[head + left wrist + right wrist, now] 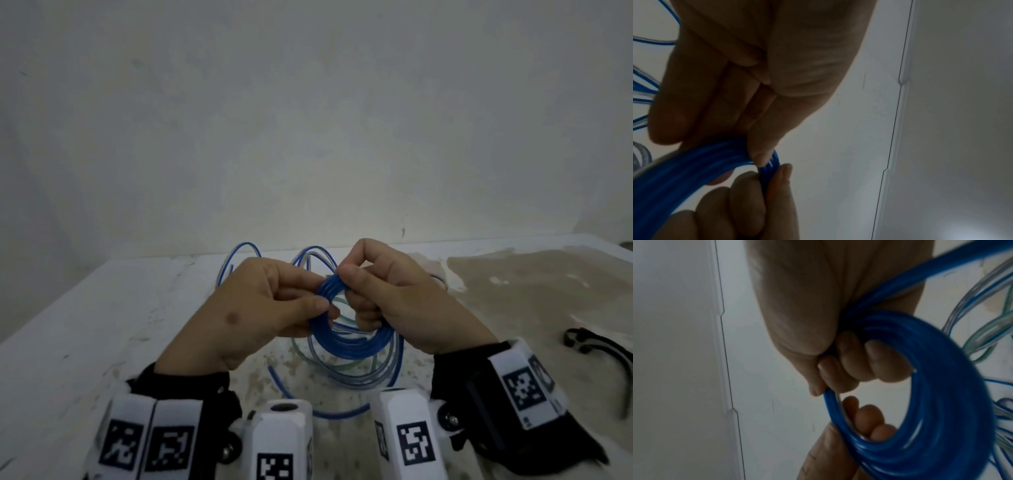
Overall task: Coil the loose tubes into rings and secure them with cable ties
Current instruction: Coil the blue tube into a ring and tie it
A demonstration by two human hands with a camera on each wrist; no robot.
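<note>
A blue tube wound into a ring of several turns [346,337] hangs above the table between both hands. My left hand [274,301] pinches the ring's upper left side between thumb and fingers. My right hand [370,294] grips the top of the ring, fingers curled through it. In the left wrist view the blue coil [694,170] runs under my fingertips [760,155]. The right wrist view shows the coil [937,386] wrapped over my curled fingers [851,369], with the left hand's fingers below. No cable tie shows on the ring.
Loose clear and blue-striped tubes [356,373] lie tangled on the white table [85,325] under and behind the hands. Black cable ties [596,346] lie at the right on a sandy, stained patch. A grey wall [308,120] rises close behind the table.
</note>
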